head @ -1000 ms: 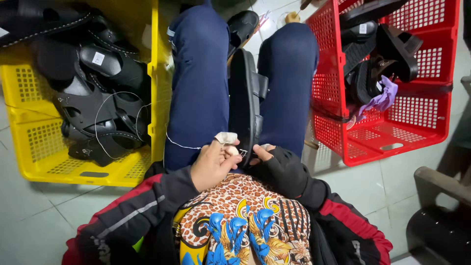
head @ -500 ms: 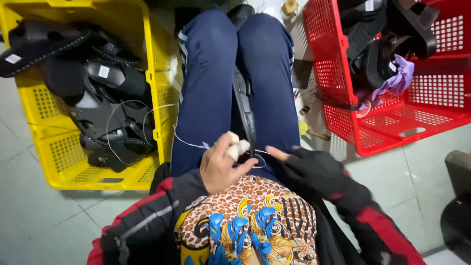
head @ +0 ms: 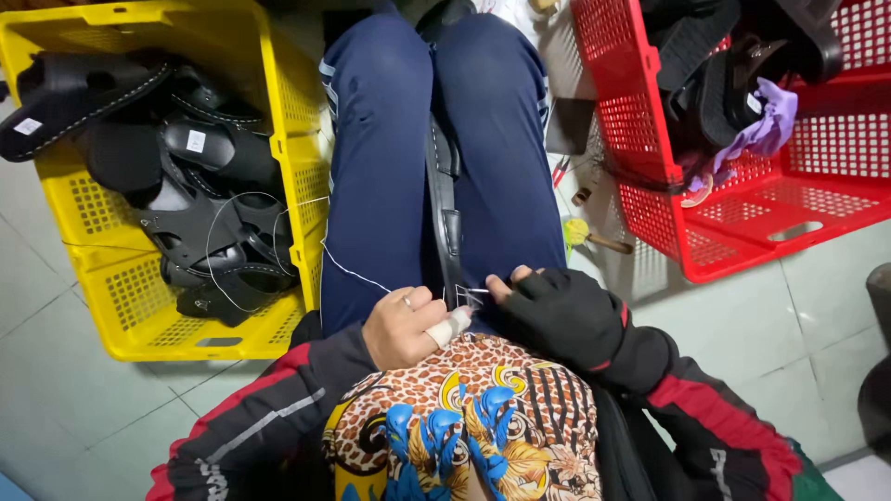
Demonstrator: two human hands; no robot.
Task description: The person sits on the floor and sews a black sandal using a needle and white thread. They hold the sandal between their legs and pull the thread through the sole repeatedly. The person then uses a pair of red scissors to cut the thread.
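hands meet over black strap on lap; left hand pinches white thread, gloved right hand grips strap.

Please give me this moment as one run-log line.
left hand: taped finger pinching white thread | right hand: gloved, fingers at black sandal strap on lap | yellow crate: black sandals | red crate: sandals

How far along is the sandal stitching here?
Done: cannot tell which crate's sandals are stitched. In hand: the left hand and gloved right hand work white thread into a black sandal on the lap. Left: the yellow crate and red crate both hold sandals.
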